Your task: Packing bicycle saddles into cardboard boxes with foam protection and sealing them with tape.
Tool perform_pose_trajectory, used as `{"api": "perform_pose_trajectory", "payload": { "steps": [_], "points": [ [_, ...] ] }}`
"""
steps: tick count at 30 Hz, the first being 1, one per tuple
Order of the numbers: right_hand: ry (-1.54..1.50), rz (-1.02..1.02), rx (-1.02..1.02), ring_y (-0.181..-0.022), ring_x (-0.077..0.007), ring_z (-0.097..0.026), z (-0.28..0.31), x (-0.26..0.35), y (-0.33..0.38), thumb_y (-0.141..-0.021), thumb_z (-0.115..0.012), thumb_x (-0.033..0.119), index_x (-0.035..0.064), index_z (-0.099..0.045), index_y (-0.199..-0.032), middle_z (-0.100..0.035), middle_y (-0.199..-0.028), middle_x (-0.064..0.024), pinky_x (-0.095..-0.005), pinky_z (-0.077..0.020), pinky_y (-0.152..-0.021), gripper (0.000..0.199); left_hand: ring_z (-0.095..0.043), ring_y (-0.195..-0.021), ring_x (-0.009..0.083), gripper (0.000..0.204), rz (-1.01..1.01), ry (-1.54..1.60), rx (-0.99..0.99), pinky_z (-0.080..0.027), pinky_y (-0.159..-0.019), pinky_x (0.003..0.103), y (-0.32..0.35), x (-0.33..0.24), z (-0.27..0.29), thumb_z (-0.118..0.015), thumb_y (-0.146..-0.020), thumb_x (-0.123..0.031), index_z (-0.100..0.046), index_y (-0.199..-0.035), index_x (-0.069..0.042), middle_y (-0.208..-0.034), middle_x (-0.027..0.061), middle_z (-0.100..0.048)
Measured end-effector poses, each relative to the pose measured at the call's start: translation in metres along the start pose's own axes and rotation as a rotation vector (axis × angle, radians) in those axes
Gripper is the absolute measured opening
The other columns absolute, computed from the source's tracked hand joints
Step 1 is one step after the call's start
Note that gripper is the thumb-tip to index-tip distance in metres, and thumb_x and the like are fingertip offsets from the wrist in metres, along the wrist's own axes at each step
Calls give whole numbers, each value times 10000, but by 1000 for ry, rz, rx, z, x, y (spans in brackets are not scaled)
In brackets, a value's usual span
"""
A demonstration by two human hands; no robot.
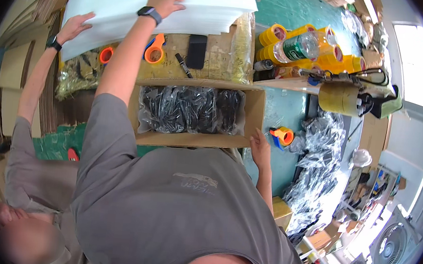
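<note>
My left hand (pixel 166 2), a dark watch on its wrist, reaches far forward to a stack of white foam sheets (pixel 116 18). Its fingers are bent around the front edge of the upper sheets. Beside the right wall of an open cardboard box (pixel 195 140) is my right hand (pixel 260 149), fingers loosely apart and holding nothing. Black items in clear plastic bags (pixel 188 109) fill the box in front of my body. At the stack's left end rests a co-worker's hand (pixel 75 27), also with a watch on the wrist.
Orange tape dispensers (pixel 154 54), a black marker (pixel 183 65) and a phone (pixel 196 52) lie beyond the box. Yellow tape rolls (pixel 273 35) and a bottle (pixel 299 46) stand at right. Another dispenser (pixel 284 136) lies near bagged items (pixel 316 166). Flat cardboard (pixel 18 65) leans at left.
</note>
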State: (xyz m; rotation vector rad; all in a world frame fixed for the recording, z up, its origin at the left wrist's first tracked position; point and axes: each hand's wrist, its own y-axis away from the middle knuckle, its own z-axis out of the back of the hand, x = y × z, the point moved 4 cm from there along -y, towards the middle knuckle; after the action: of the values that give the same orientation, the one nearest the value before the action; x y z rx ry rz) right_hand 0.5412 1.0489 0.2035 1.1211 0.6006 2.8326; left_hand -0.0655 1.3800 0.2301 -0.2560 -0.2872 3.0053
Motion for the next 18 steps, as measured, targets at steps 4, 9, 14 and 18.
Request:
{"api": "perform_pose_trajectory", "payload": {
  "steps": [4, 9, 14, 18],
  "points": [
    [-52, 52, -189, -1147, -315, -810, 1, -14, 25, -1103, -687, 147, -2, -612, -1522, -804, -1232, -219, -409, -631, -980, 451, -760, -1238, 303, 446, -36, 379, 69, -566, -1106, 400, -9, 76, -10, -759, -1028, -516, -860, -1239, -137, -1416, 26, -789],
    [93, 72, -186, -1099, -378, -783, 0, 3, 20, -1031, -734, 140, 39, -648, -1449, -795, -1215, -201, -483, -604, -957, 439, -773, -1212, 298, 446, 50, 438, 140, -586, -1063, 394, -15, 50, 2, -723, -1057, -497, -837, -1281, -129, -1341, 45, -818],
    [231, 30, -131, -1194, -381, -730, -6, -8, 19, -1009, -738, 216, 76, -634, -1470, -780, -1279, -153, -505, -540, -988, 492, -747, -1213, 309, 230, 12, 102, -536, -608, -980, 437, -6, 0, 83, -636, -1126, -284, -780, -1217, -128, -1406, 69, -768],
    [243, 70, -124, -1177, -367, -737, -1, -4, 19, -1010, -740, 204, 59, -643, -1451, -786, -1268, -143, -504, -545, -975, 474, -746, -1112, 323, 114, -97, -36, -824, -600, -916, 430, 42, -48, 204, -683, -1078, -138, -757, -1075, -52, -1345, 58, -794]
  ]
}}
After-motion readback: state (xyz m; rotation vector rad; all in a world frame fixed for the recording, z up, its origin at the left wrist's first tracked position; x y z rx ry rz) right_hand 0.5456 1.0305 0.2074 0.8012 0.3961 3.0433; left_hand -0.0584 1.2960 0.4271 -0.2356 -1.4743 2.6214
